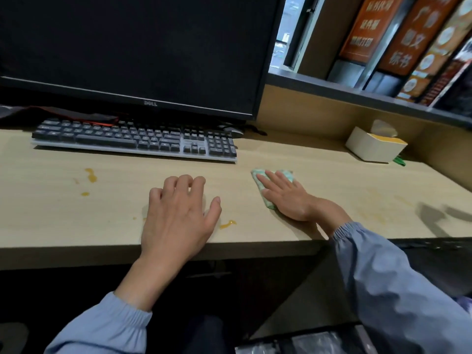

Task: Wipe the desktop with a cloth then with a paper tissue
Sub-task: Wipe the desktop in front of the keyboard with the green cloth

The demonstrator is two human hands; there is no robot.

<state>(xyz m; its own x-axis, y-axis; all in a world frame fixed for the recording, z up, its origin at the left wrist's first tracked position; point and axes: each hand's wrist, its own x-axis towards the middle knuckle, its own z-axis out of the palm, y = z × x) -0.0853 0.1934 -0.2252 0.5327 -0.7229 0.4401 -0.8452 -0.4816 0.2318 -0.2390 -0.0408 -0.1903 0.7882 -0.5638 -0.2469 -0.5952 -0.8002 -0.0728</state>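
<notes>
At lower centre my left hand (178, 213) rests loose and empty on the desktop (76, 226). Right of centre, my right hand (286, 198) presses flat on the cloth (258, 178). Orange spills (90, 175) lie unwiped at left, so the cloth pass is perhaps barely begun. The tissue box (375, 146) at upper right waits.

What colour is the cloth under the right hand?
Pale green and white check pattern on the cloth, seen in the head view.

Readable text: a brand and a sign
DELL on the monitor (132, 49) bezel; orange sign (411, 39) reads 图文, 标书; other signs too blurred.
</notes>
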